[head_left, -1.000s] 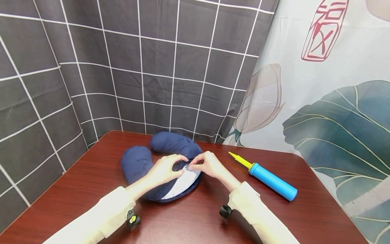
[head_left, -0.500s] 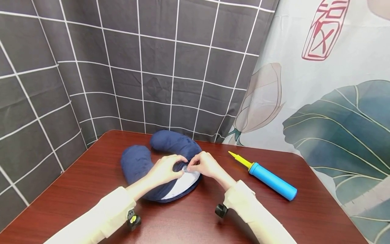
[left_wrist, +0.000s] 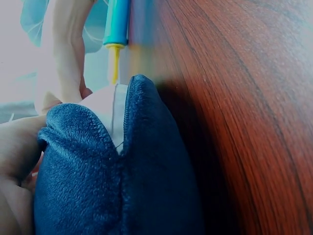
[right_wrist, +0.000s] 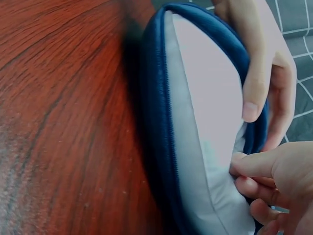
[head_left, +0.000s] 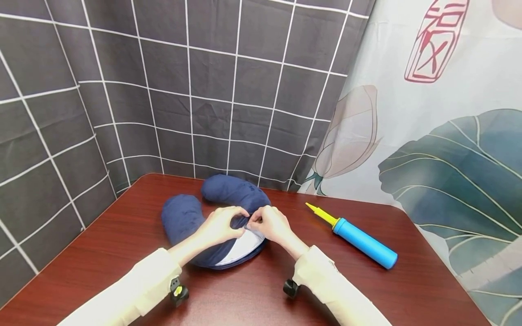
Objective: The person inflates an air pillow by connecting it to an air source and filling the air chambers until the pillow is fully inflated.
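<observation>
A navy U-shaped neck pillow (head_left: 181,215) lies on the table, its plush cover unzipped along the outer curve. White inner liner (right_wrist: 210,88) bulges out through the opening, bordered by the zipper edge (right_wrist: 168,98). My left hand (head_left: 222,225) grips the cover's upper edge, thumb on the liner side and fingers over the blue fabric. Close beside it, my right hand (head_left: 272,225) pinches the liner at that edge, thumb against curled fingers (right_wrist: 247,186). Whatever small part sits between the right fingertips is hidden.
A blue hand pump (head_left: 364,242) with a yellow nozzle lies to the right on the reddish-brown table (head_left: 244,299). A dark grid curtain (head_left: 212,90) hangs behind, and a white floral curtain (head_left: 387,172) on the right. Black wrist cameras hang below both sleeves.
My right hand has shifted slightly left toward the left hand, and its fingers now cover the small clear valve that showed earlier. My left hand and the pillow stay almost in place.
</observation>
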